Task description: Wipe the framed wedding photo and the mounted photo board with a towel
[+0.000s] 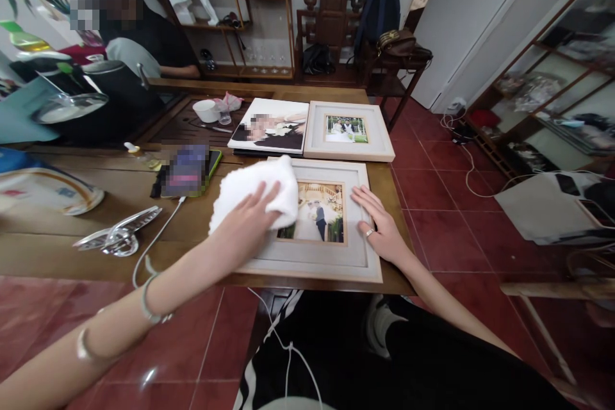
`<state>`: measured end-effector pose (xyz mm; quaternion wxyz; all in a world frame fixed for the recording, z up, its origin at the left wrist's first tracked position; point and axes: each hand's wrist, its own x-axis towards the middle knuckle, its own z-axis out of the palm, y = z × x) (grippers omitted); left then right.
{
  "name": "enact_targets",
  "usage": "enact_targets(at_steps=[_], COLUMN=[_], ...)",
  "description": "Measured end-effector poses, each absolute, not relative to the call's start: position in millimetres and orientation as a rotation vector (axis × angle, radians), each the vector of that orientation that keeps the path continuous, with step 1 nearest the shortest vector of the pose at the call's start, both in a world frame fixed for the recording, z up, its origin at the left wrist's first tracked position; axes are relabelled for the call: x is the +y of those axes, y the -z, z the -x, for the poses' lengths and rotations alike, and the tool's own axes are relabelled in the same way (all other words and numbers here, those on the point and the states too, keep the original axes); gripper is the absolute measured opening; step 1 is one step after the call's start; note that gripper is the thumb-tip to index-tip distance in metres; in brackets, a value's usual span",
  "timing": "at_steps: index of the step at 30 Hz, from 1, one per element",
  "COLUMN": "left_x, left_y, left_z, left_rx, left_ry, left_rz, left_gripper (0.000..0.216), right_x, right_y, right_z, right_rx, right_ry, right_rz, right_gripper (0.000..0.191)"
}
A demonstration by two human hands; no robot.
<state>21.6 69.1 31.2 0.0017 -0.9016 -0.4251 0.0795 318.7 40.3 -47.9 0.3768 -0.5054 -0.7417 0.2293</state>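
A light wooden picture frame (373,218) lies flat at the table's near edge, with a small wedding photo (319,213) in its middle. My left hand (250,221) presses a white cloth (254,186) over the left part of this frame, covering its upper left corner and a bit of the photo. Fingers stretched, my right hand (377,224) rests on the frame's right rim, a ring on one finger. Beyond it lie a second wooden frame (353,131) with a photo and, to its left, a large photo print or album (273,127).
A phone (189,170) with a cable, a shiny metal object (120,234) and a blue and white pack (43,182) lie to the left. Farther back stands a white cup (206,110). Across the table sits another person (158,32). A carved chair (334,19) stands behind.
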Motion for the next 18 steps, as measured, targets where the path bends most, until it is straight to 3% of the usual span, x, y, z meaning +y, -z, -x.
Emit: enact_targets(at_steps=[7,13,18], left_x=[125.3,83.2,16.8], left_y=[-4.7,-7.2,-27.1], left_z=[-24.0,-27.9,-14.6], left_rx=[-1.271,-1.159,-1.074], left_ry=[0.062,-0.105,-0.362], left_rz=[2.694,2.795,3.038], left_gripper=[0.033,0.028,0.046], right_x=[40.2,40.1,40.8], right_y=[48.1,47.8,47.2], right_z=[-319.7,-319.0,-318.7], right_rx=[-1.897,-1.877,-1.889], right_ry=[-0.607,-0.607,-0.585], right_rz=[1.292,1.303,1.296], right_gripper=[0.059,0.06,0.059])
